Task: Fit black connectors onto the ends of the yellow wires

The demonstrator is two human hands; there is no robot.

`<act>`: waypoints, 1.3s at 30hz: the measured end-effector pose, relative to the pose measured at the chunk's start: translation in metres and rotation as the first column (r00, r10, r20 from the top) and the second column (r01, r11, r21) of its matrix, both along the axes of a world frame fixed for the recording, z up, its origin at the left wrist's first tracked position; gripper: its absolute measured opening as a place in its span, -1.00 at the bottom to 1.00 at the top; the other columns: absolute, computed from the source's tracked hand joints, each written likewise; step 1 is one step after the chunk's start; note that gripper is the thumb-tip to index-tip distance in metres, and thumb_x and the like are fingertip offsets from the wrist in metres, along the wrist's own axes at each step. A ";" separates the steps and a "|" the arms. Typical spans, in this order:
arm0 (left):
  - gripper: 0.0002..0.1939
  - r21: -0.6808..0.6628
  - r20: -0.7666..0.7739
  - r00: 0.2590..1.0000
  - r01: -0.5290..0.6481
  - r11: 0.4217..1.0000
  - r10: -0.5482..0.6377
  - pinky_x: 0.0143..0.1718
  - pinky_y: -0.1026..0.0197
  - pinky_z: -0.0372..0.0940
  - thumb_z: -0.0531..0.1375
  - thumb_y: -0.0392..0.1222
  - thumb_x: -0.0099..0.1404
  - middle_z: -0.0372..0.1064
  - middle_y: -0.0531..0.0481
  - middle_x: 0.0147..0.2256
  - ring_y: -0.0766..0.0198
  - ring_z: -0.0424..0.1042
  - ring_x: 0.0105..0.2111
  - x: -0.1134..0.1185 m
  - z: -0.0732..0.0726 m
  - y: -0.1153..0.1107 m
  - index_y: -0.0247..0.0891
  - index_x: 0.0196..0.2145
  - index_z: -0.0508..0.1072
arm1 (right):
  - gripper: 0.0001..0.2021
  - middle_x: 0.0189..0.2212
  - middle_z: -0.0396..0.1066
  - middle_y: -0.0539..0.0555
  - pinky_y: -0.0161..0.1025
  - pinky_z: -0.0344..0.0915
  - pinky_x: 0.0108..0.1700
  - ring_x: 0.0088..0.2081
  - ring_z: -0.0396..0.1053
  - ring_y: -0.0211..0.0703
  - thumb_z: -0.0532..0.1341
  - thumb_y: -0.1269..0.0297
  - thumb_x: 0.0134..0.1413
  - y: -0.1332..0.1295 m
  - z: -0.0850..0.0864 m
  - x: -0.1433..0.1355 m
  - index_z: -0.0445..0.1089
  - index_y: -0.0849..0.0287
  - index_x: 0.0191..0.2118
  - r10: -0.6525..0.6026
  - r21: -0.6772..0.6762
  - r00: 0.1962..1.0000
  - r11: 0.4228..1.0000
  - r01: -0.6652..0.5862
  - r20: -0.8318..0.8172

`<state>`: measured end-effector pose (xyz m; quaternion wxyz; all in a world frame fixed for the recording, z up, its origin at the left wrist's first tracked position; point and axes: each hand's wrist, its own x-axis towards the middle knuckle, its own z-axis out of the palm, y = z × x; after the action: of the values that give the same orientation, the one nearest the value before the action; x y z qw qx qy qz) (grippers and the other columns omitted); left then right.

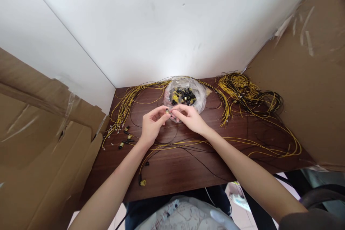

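Nearest, below the edge: a clear plastic sheet or bag (188,215), over the person's lap.

Tabletop (175,183): dark brown, wood-grained. Near its front left, one angled connector (142,181), black with a clear yellow end, attached to a yellow wire; just beyond it, a small black piece (147,164).

Loose wires (185,143), yellow and black, running crosswise beneath the forearms.

Connector group (126,138), black and yellow, lying left of the left wrist.

Left hand (155,124): grip closed, thumb and forefinger pinching a small black-and-yellow fitting (167,111), held above the tabletop before the bag. Right hand (187,116): fingertips drawn close together, just beside the fitting; what lies in this grip is too small to tell.

Clear bag (201,97): open-topped, holding many black and yellow pieces (185,96).

Left wire bundle (126,104), yellow, fanned, with pale tips; right wire bundle (225,104), similar; beyond it to the right, tangled coil (239,88), yellow and black.

Enclosure: cardboard panels (304,90) at both sides; white wall (172,25) behind.
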<state>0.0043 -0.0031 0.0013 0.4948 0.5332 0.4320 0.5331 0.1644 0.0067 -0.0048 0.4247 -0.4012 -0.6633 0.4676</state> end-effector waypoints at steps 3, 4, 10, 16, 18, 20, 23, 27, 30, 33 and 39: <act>-0.75 0.050 0.040 0.996 -0.079 0.996 0.077 -0.58 0.38 0.15 0.32 -0.19 0.03 0.30 0.08 -0.51 0.45 0.19 -0.59 -0.003 -0.001 0.002 -0.25 -0.28 0.51 | -0.60 -0.44 0.46 0.09 -0.37 0.18 -0.47 -0.51 0.28 -0.33 0.05 0.03 0.18 0.001 0.000 0.000 0.43 0.28 -0.36 0.133 -0.120 0.989 0.983 -0.141 -0.067; -0.74 0.064 0.055 0.993 -0.104 0.993 0.100 -0.58 0.39 0.15 0.32 -0.19 0.02 0.29 0.09 -0.51 0.45 0.19 -0.58 -0.004 -0.001 0.002 -0.25 -0.28 0.51 | -0.57 -0.43 0.47 0.11 -0.37 0.17 -0.48 -0.50 0.29 -0.32 0.03 0.01 0.18 0.001 0.001 0.000 0.45 0.29 -0.35 0.163 -0.157 0.982 0.972 -0.177 -0.098; -0.72 0.095 0.075 0.973 -0.224 0.970 0.217 -0.56 0.38 0.15 0.31 -0.16 0.04 0.29 0.08 -0.53 0.46 0.20 -0.60 -0.012 0.002 0.009 -0.29 -0.25 0.49 | -0.67 -0.51 0.44 0.07 -0.33 0.22 -0.38 -0.47 0.31 -0.31 0.16 0.06 0.10 -0.004 0.013 0.004 0.48 0.26 -0.35 0.198 -0.272 0.912 0.912 -0.306 -0.360; -0.68 0.068 0.151 0.939 -0.323 0.944 0.310 -0.56 0.39 0.15 0.32 -0.11 0.03 0.33 0.05 -0.54 0.45 0.25 -0.59 -0.021 0.005 0.016 -0.31 -0.25 0.48 | -0.73 -0.63 0.21 -0.02 -0.24 0.25 -0.40 -0.53 0.20 -0.27 0.16 0.07 0.06 0.000 0.018 0.013 0.41 0.20 -0.40 0.026 -0.277 0.862 0.941 -0.192 -0.507; -0.67 0.061 0.169 0.931 -0.337 0.940 0.323 -0.56 0.39 0.16 0.33 -0.10 0.02 0.33 0.05 -0.54 0.45 0.25 -0.59 -0.023 0.006 0.017 -0.32 -0.26 0.48 | -0.71 -0.65 0.09 -0.04 -0.22 0.24 -0.41 -0.54 0.14 -0.26 0.08 0.07 0.11 0.003 0.019 0.015 0.37 0.17 -0.41 -0.012 -0.247 0.875 0.961 -0.124 -0.484; -0.67 0.057 0.178 0.925 -0.350 0.935 0.335 -0.57 0.39 0.16 0.33 -0.10 0.02 0.33 0.05 -0.53 0.45 0.26 -0.59 -0.024 0.007 0.017 -0.32 -0.27 0.49 | -0.71 -0.66 -0.03 -0.06 -0.22 0.21 -0.43 -0.55 0.08 -0.24 0.01 0.10 0.15 0.005 0.020 0.016 0.32 0.14 -0.44 -0.034 -0.223 0.875 0.971 -0.086 -0.483; -0.66 0.063 0.193 0.918 -0.365 0.929 0.347 -0.57 0.41 0.16 0.34 -0.09 0.02 0.33 0.05 -0.53 0.47 0.26 -0.59 -0.027 0.008 0.018 -0.33 -0.27 0.49 | -0.71 -0.65 -0.15 -0.07 -0.24 0.15 -0.46 -0.56 0.00 -0.24 -0.02 0.10 0.15 0.007 0.023 0.017 0.27 0.12 -0.46 -0.063 -0.212 0.852 0.976 -0.057 -0.519; -0.66 0.092 0.232 0.907 -0.379 0.921 0.351 -0.56 0.41 0.17 0.33 -0.08 0.03 0.31 0.06 -0.55 0.47 0.25 -0.58 -0.033 0.007 0.021 -0.32 -0.26 0.49 | -0.66 -0.65 -0.24 -0.09 -0.27 0.04 -0.52 -0.59 -0.12 -0.24 -0.06 0.04 0.18 0.008 0.026 0.019 0.25 0.11 -0.48 -0.120 -0.179 0.851 0.983 0.032 -0.511; -0.67 0.089 0.260 0.890 -0.408 0.909 0.375 -0.57 0.40 0.17 0.34 -0.07 0.01 0.30 0.07 -0.55 0.47 0.25 -0.58 -0.036 0.009 0.023 -0.32 -0.29 0.49 | -0.64 -0.65 -0.27 -0.09 -0.28 -0.03 -0.55 -0.60 -0.20 -0.25 -0.07 0.03 0.20 0.009 0.026 0.021 0.25 0.10 -0.50 -0.143 -0.151 0.831 0.986 0.072 -0.538; -0.65 0.076 0.269 0.880 -0.424 0.903 0.391 -0.58 0.40 0.16 0.35 -0.05 0.00 0.28 0.08 -0.57 0.47 0.24 -0.59 -0.037 0.012 0.023 -0.33 -0.30 0.48 | -0.64 -0.66 -0.25 -0.09 -0.29 -0.02 -0.56 -0.61 -0.18 -0.26 -0.04 0.07 0.21 0.011 0.024 0.024 0.25 0.11 -0.53 -0.168 -0.170 0.755 0.983 0.075 -0.634; -0.63 0.071 0.288 0.856 -0.467 0.882 0.430 -0.59 0.41 0.16 0.35 -0.03 -0.01 0.26 0.10 -0.59 0.48 0.23 -0.61 -0.041 0.014 0.026 -0.36 -0.32 0.47 | -0.70 -0.68 -0.09 -0.09 -0.35 0.08 -0.55 -0.60 -0.04 -0.30 0.10 0.14 0.15 0.010 0.031 0.038 0.29 0.13 -0.55 -0.264 -0.303 0.459 0.953 -0.011 -0.848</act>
<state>-0.0372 0.0227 0.0158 0.3716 0.3750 0.4368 0.7284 0.2028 0.0169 0.0264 0.6812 -0.2042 -0.2482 0.6578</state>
